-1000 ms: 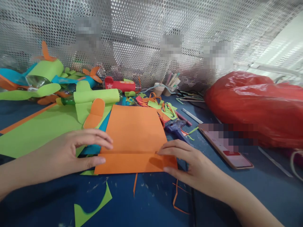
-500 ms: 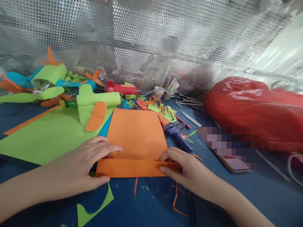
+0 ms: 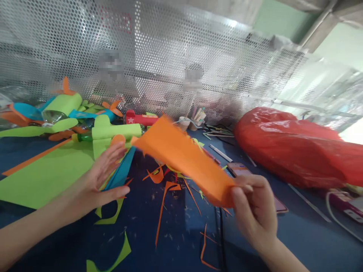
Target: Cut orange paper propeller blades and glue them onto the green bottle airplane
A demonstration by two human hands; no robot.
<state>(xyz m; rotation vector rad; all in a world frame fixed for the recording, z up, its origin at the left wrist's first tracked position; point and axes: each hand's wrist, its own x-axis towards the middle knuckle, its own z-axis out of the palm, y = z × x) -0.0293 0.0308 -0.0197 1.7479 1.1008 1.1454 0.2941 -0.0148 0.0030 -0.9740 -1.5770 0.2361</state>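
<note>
An orange foam or paper sheet (image 3: 184, 158) hangs tilted in the air above the table, blurred by motion. My right hand (image 3: 253, 207) pinches its lower right corner between thumb and fingers. My left hand (image 3: 106, 181) is apart from the sheet, thumb and fingers spread, with nothing in it. Behind my left hand lie a large light-green sheet (image 3: 53, 170) and a blue sheet (image 3: 122, 170). A green model plane (image 3: 117, 132) with an orange propeller rests on the green sheet. Orange scraps (image 3: 160, 207) and green cut-offs (image 3: 113, 253) are scattered on the dark blue table (image 3: 176, 249).
At the right lie a large red plastic bag (image 3: 286, 147) and a phone (image 3: 238, 169). More craft planes (image 3: 61, 104) stand at the back left. Cups of markers (image 3: 197, 119) are by the perforated metal screen (image 3: 167, 49). A black cable (image 3: 222, 238) crosses the table.
The orange sheet, flat on the table under both hands before, is now lifted and tilted in my right hand. My left hand has come off it, fingers spread. The view has tipped upward slightly.
</note>
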